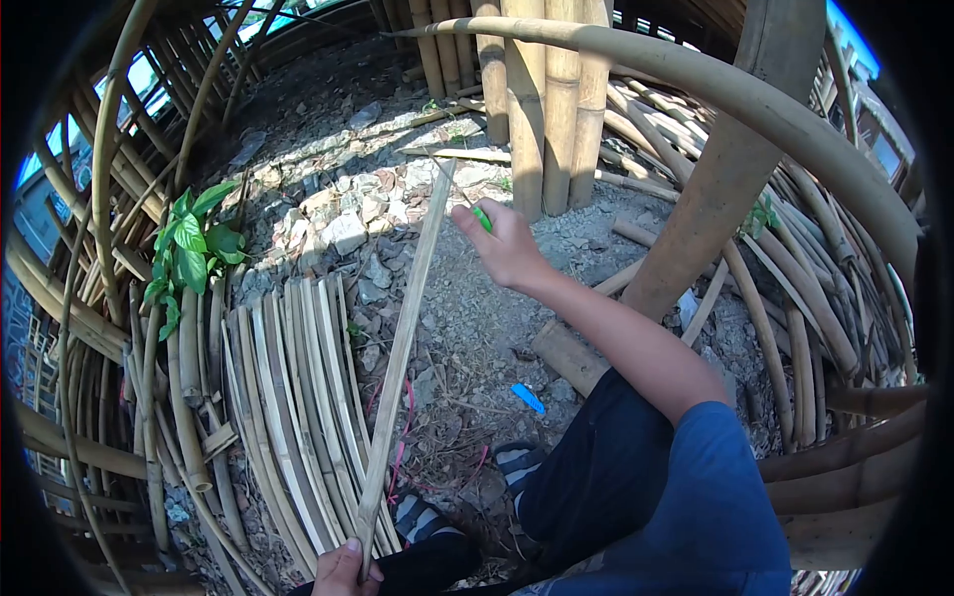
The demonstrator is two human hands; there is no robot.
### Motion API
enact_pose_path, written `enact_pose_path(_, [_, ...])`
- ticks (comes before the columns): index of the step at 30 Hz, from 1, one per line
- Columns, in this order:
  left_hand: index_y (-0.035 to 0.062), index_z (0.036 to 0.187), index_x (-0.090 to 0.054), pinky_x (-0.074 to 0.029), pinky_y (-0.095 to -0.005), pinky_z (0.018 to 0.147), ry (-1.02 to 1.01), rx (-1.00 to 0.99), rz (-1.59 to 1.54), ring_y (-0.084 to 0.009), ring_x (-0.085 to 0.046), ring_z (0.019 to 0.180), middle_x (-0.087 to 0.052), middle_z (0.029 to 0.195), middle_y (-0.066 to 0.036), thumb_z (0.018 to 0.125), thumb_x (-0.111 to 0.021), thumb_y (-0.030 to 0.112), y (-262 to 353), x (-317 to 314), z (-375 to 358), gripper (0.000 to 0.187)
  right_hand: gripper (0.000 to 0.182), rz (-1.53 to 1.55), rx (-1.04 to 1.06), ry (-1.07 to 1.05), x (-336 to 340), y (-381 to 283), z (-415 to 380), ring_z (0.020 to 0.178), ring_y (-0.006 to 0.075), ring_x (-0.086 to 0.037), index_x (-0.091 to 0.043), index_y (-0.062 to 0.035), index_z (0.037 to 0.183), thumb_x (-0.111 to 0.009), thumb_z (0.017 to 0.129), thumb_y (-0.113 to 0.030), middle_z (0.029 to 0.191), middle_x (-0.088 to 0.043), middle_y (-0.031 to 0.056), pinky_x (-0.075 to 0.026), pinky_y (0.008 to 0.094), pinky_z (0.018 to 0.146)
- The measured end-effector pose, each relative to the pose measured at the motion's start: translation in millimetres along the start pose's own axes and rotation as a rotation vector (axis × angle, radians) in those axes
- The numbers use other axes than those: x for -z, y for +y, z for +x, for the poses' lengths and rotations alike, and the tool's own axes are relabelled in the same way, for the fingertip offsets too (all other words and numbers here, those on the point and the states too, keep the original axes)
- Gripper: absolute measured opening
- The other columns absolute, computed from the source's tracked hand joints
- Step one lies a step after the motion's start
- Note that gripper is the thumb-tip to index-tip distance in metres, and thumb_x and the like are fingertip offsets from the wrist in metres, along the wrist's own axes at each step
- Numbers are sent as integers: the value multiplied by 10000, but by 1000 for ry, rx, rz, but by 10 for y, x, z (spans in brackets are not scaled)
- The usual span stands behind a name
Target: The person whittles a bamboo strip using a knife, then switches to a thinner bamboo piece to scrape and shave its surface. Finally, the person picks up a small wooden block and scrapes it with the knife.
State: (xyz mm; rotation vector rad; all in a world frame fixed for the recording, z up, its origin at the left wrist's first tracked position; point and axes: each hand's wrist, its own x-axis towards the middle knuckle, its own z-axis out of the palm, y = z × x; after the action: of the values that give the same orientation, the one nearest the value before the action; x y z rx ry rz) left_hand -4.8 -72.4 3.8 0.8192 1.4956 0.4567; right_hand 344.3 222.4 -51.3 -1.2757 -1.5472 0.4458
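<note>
My left hand, low in the view, is closed around the near end of a long bamboo strip. The strip slants up and away from it toward the stony ground. Farther up, my right hand grips the green handle of a knife. Its thin dark blade points up and left, overlapping the strip near its far end. Beside the strip on the left lies a row of split bamboo strips, side by side on the ground. Some pink string trails near my feet.
Thick upright bamboo poles stand ahead, and a leaning post rises close to my right arm. A curved pole arches overhead. Bamboo piles lie at right. A blue object, a cut bamboo piece and a leafy plant are nearby.
</note>
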Motion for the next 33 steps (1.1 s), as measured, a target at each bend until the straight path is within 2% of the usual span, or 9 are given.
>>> enact_pose_path(2, [90, 675, -529, -243, -252, 366, 27, 35, 18, -93, -332, 370, -393, 465, 22, 1059, -372, 357, -3, -47, 2, 493, 468, 82, -153, 67, -19, -5, 17, 546, 172, -493, -617, -26, 797, -579, 984, -454, 596, -548, 50, -409, 375, 543])
enact_pose_path(4, [86, 686, -536, -244, -248, 369, 59, 65, 33, -91, -334, 372, -394, 467, 25, 1062, -380, 369, 23, -73, -4, 496, 327, 542, -392, -101, 45, -169, 11, 448, 55, -377, -591, -65, 853, -681, 957, -362, 585, -439, -60, -266, 263, 404])
enact_pose_path(13, [57, 781, -550, -343, -294, 436, 20, -90, 234, -130, -436, 451, -479, 565, -20, 1085, -354, 367, 135, -156, -58, 475, 187, 651, -467, -21, 74, -107, -19, 413, 37, -344, -613, -60, 889, -701, 930, -220, 566, -430, -66, -222, 250, 372])
enact_pose_path(17, [-127, 1192, -530, -525, -411, 792, 131, -315, 729, -297, -692, 818, -684, 829, -190, 1028, -499, 363, 508, -161, 154, 517, 166, 632, -423, 25, -4, -165, -18, 413, 41, -349, -620, -61, 841, -699, 916, -186, 573, -452, -59, -229, 253, 375])
enact_pose_path(20, [-121, 1371, -387, -479, -417, 921, 144, -467, 777, -309, -589, 1113, -595, 1086, -237, 994, -554, 438, 665, -292, 503, 695, 175, 604, -411, -8, -100, -327, -118, 461, 45, -383, -623, -55, 790, -703, 900, -164, 600, -484, -50, -276, 263, 416])
enact_pose_path(24, [-128, 1360, -392, -545, -364, 722, 48, -374, 635, -238, -666, 738, -642, 848, -156, 954, -640, 450, 865, -672, 683, 749, 175, 507, -396, 55, -209, -454, -298, 605, 50, -442, -657, -27, 796, -712, 891, -164, 673, -546, -41, -352, 283, 541])
enact_pose_path(25, [-91, 1276, -457, -519, -326, 580, 42, -424, 478, -182, -598, 562, -613, 734, -82, 960, -665, 360, 702, -717, 821, 589, 173, 503, -409, 44, -248, -455, -335, 609, 52, -446, -663, -24, 799, -709, 892, -163, 677, -551, -40, -357, 281, 547])
enact_pose_path(31, [28, 1105, -481, -405, -264, 451, -119, -284, 92, -87, -485, 505, -520, 680, -6, 1016, -594, 230, 315, -642, 935, 248, 231, 448, -320, -153, -327, -429, -449, 645, 57, -470, -664, -24, 871, -721, 922, -242, 677, -552, -43, -383, 277, 572])
enact_pose_path(33, [59, 1050, -450, -380, -240, 437, -139, -189, -16, -69, -450, 496, -470, 658, 16, 1033, -566, 249, 298, -558, 842, 223, 431, 210, -106, -153, -303, -427, -484, 577, 125, -525, -617, -15, 841, -666, 948, -430, 612, -549, 39, -416, 336, 547])
